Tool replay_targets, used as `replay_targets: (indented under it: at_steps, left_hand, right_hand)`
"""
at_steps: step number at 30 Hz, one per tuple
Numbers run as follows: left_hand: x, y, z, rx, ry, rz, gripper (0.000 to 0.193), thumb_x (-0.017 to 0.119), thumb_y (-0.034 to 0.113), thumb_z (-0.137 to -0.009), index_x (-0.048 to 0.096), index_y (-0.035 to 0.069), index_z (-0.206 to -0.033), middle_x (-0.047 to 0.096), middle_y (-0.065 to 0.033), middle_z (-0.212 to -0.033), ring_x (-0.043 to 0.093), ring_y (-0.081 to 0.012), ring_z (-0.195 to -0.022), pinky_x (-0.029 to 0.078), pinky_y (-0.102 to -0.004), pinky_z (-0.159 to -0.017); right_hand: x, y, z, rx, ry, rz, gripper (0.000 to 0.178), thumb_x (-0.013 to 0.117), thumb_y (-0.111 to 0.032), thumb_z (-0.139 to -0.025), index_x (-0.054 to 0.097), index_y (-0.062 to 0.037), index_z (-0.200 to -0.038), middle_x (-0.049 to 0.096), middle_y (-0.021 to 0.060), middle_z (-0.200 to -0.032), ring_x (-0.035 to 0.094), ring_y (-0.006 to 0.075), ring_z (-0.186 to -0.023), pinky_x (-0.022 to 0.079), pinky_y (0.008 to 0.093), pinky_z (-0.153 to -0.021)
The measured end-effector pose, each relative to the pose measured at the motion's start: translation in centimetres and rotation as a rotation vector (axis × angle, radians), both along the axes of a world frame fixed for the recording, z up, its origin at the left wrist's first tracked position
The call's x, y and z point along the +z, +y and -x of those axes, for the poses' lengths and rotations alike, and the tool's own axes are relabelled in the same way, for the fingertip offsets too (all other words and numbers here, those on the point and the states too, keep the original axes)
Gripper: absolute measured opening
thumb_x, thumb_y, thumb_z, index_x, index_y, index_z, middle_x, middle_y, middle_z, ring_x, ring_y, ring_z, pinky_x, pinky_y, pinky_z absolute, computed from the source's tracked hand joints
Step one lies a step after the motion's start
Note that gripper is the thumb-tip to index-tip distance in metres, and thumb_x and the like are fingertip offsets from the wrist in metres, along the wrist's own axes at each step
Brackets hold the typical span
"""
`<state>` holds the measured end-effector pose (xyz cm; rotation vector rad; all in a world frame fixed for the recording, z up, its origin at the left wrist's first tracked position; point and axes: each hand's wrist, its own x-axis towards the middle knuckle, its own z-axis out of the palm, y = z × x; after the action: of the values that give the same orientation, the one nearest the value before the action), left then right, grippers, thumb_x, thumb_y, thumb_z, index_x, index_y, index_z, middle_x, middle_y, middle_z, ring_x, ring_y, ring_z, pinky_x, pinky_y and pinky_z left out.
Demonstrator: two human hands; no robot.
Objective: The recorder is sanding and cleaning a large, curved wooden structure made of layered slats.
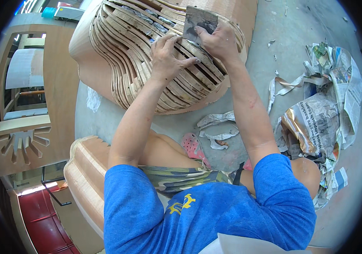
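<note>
A curved wooden form [143, 55] built of many thin, bent slats with gaps between them lies on the floor in front of me. Crumpled newspaper [151, 17] fills some gaps near its upper part. My left hand [166, 58] rests on the slats with its thumb stretched out and fingers apart, their tips bent toward a gap. Just to its right, my right hand [221, 41] grips a flat, rectangular scraper plate [194, 20], grey and smeared with dark stuff, thumb on its face. The plate stands tilted over the slats; its lower edge is partly hidden.
Crumpled newspaper [316, 120] is heaped on the grey floor [265, 46] at the right, with torn strips [219, 122] nearer my legs. A pink clog [194, 148] shows between them. At the left stand a cut-out wooden panel [58, 97] and another curved wooden piece [90, 156].
</note>
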<state>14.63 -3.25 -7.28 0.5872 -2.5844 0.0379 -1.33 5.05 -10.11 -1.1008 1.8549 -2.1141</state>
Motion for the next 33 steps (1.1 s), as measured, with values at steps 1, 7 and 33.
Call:
replay_targets:
  at_steps: [1,7,33]
  left_hand:
    - [-0.1,0.0,-0.1,-0.005,0.000,0.015,0.073,0.088,0.039,-0.057,0.062,0.007,-0.116,0.056,-0.0103,-0.121,0.048,-0.0285,-0.117,0.038,-0.0416,-0.101]
    - [-0.4,-0.3,-0.2,-0.041,0.065,0.010,0.072,0.089,0.036,-0.055,0.063,0.004,-0.113,0.057,-0.0111,-0.119,0.049,-0.0303,-0.114,0.041,-0.0409,-0.098]
    - [-0.5,0.5,0.3,-0.002,0.024,0.038,0.069,0.087,0.037,-0.060,0.064,0.007,-0.118,0.054,-0.0104,-0.120,0.046,-0.0307,-0.114,0.041,-0.0414,-0.100]
  right_hand:
    - [0.5,0.4,0.1,0.017,0.000,-0.083,0.027,0.071,-0.021,-0.078,0.066,-0.0002,-0.095,0.070,0.0155,-0.078,0.068,0.0266,-0.071,0.053,0.0353,-0.066]
    - [0.0,0.6,-0.7,-0.037,0.048,0.081,0.022,0.069,-0.018,-0.078,0.065,-0.0012,-0.092,0.068,0.0176,-0.074,0.068,0.0318,-0.071,0.053,0.0368,-0.064]
    - [-0.3,1.4,-1.2,0.072,-0.218,-0.022,0.025,0.074,-0.017,-0.077,0.071,0.0006,-0.093,0.072,0.0089,-0.076,0.066,0.0151,-0.064,0.051,0.0305,-0.061]
